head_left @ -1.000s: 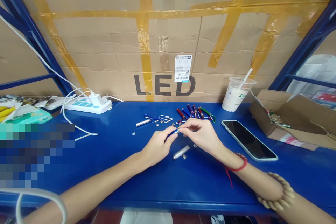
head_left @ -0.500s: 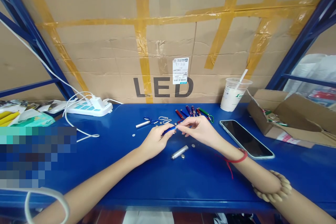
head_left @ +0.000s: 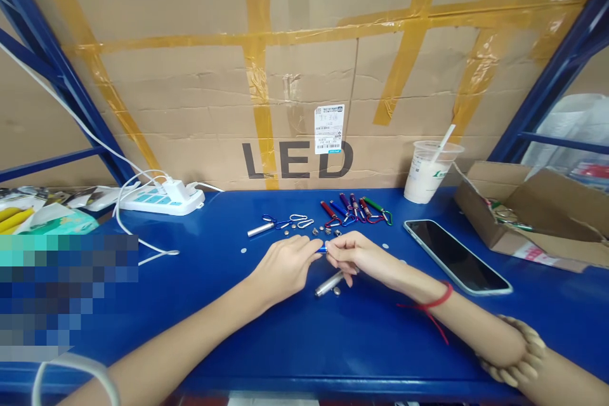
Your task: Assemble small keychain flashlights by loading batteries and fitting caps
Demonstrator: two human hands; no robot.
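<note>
My left hand (head_left: 284,268) is closed around a small blue metal tube (head_left: 322,249), like the body of a mini flashlight; the fingers hide most of it. At the tube's right end, my right hand (head_left: 358,256) pinches with thumb and fingertips. Below them a silver tube (head_left: 328,284) lies on the blue table beside a button cell (head_left: 337,291). Behind the hands are several coloured keychain flashlights (head_left: 354,206) with carabiner clips. Another silver tube (head_left: 260,229) lies farther left, close to a blue clip and a silver carabiner (head_left: 301,221). Tiny round metal parts (head_left: 315,232) are scattered between.
A phone (head_left: 457,257) lies to the right, before a drink cup with a straw (head_left: 425,171) and an open cardboard box (head_left: 507,241). On the left is a white power strip (head_left: 162,202) with trailing cables. A large taped carton (head_left: 200,101) forms the back wall.
Both hands have come slightly nearer to me, uncovering the flashlights and small parts behind. My left hand has turned knuckles-up over the blue tube. My right hand's lower fingers now hang over the silver tube's end.
</note>
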